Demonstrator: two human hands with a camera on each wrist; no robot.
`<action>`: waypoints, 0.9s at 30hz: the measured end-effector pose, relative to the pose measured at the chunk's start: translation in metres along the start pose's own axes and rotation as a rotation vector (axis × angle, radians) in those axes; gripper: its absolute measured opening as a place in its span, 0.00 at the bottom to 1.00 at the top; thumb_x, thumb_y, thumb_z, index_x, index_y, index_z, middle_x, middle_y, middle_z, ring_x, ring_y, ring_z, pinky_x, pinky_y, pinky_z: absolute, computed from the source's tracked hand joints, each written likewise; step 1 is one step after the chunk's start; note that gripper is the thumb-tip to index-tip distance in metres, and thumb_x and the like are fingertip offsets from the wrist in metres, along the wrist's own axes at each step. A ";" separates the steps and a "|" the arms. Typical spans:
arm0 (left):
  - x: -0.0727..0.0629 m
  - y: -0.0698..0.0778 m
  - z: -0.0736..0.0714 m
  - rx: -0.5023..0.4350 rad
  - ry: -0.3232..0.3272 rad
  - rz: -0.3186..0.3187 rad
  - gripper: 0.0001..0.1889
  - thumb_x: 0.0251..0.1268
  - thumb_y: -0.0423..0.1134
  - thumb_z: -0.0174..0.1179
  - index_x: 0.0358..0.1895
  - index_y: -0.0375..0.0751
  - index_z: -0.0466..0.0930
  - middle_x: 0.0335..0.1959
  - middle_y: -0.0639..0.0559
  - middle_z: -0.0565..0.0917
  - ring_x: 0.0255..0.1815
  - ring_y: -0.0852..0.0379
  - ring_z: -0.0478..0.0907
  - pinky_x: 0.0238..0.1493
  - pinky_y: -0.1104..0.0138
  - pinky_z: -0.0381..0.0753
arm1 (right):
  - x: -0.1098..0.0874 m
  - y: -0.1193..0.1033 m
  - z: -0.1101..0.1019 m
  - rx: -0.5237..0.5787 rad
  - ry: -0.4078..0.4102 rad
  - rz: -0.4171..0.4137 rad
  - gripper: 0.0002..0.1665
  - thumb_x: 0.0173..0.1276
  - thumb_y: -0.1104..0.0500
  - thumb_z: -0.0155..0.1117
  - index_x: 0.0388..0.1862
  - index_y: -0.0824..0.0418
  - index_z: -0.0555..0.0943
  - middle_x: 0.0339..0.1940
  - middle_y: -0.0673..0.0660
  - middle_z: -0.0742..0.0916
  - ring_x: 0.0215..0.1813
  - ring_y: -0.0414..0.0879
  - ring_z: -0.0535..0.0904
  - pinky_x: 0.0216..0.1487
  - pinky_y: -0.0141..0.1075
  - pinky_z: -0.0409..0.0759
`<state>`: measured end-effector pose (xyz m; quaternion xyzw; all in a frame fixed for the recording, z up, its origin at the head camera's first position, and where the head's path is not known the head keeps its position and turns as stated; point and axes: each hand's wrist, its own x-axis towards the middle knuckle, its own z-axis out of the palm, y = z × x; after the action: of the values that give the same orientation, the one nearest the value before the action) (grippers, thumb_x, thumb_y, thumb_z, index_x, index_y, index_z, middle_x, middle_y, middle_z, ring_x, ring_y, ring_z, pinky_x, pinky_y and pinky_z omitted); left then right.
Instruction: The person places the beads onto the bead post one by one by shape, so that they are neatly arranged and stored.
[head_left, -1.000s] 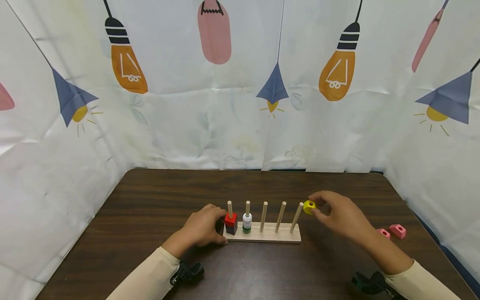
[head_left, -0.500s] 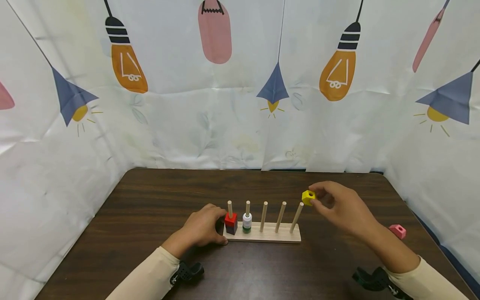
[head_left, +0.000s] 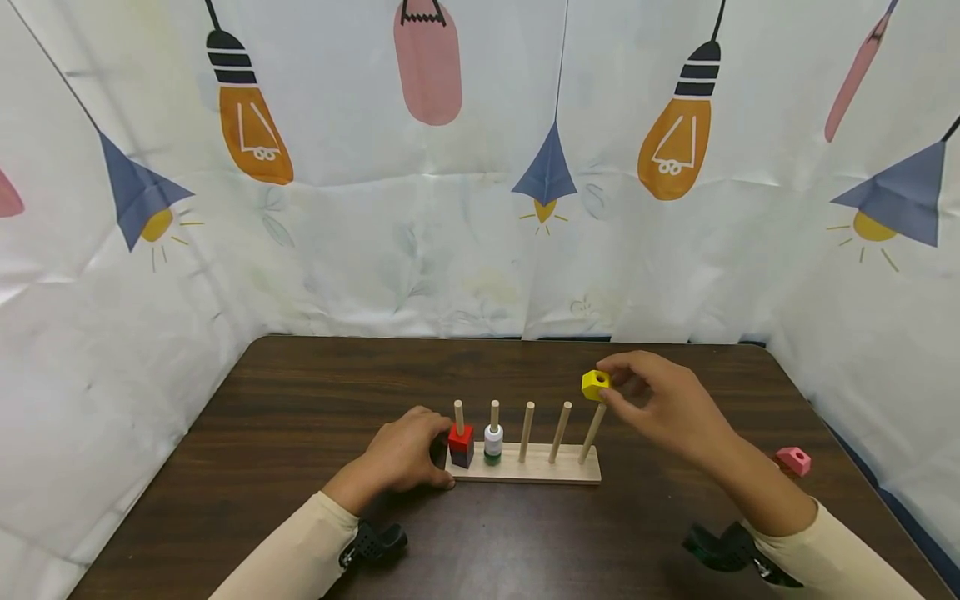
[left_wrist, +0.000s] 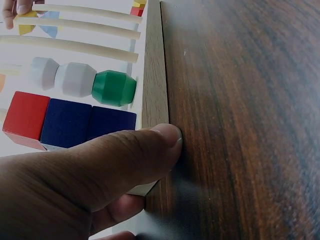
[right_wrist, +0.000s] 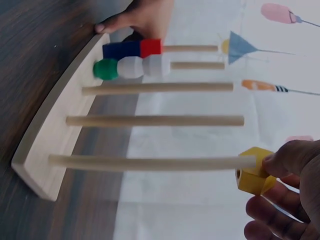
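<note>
My left hand [head_left: 408,450] grips the left end of a wooden peg board [head_left: 540,472], thumb at its front edge. On the leftmost peg, a red cube [left_wrist: 27,116] tops two dark blue cubes [left_wrist: 67,123]. Two white beads [left_wrist: 76,79] sit over a green bead [left_wrist: 114,88] on the second peg. The other three pegs carry nothing. Between thumb and fingers, my right hand [head_left: 663,400] pinches a yellow block [head_left: 595,385] with a hole through it. That block is close to the top of the rightmost peg [right_wrist: 150,163], overlapping its tip in the right wrist view.
A pink block [head_left: 793,460] lies on the dark wood table [head_left: 360,379] at the right, beside my forearm. Printed white cloth [head_left: 465,258] hangs behind the table and along both sides. Dark wrist mounts [head_left: 371,542] sit on both forearms.
My right hand has raised the yellow block, then brought it left to above the rightmost peg. One of the pink blocks has become mostly hidden by the right forearm. The left hand stays put.
</note>
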<state>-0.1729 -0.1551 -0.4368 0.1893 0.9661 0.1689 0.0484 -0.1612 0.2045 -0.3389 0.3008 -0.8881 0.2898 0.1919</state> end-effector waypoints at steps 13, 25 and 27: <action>0.001 -0.001 0.001 -0.001 0.002 0.000 0.37 0.38 0.51 0.85 0.57 0.47 0.83 0.53 0.52 0.83 0.59 0.50 0.76 0.49 0.44 0.79 | 0.011 -0.018 0.012 0.087 0.001 -0.028 0.23 0.58 0.70 0.78 0.53 0.60 0.84 0.44 0.48 0.87 0.40 0.38 0.82 0.39 0.35 0.83; 0.002 -0.002 0.003 -0.002 0.002 0.000 0.38 0.37 0.52 0.85 0.58 0.46 0.83 0.54 0.51 0.83 0.59 0.50 0.76 0.49 0.44 0.79 | 0.019 -0.034 0.029 0.127 0.001 -0.075 0.22 0.59 0.68 0.78 0.52 0.61 0.83 0.45 0.49 0.87 0.40 0.39 0.83 0.40 0.35 0.83; 0.002 -0.002 0.003 -0.003 0.003 0.001 0.38 0.37 0.52 0.85 0.57 0.46 0.83 0.54 0.51 0.83 0.59 0.50 0.76 0.49 0.44 0.79 | 0.019 -0.036 0.032 0.133 -0.003 -0.068 0.22 0.59 0.68 0.78 0.52 0.61 0.83 0.45 0.49 0.87 0.40 0.39 0.83 0.41 0.35 0.83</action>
<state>-0.1747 -0.1557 -0.4403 0.1895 0.9658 0.1707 0.0470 -0.1577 0.1526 -0.3390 0.3432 -0.8566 0.3408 0.1799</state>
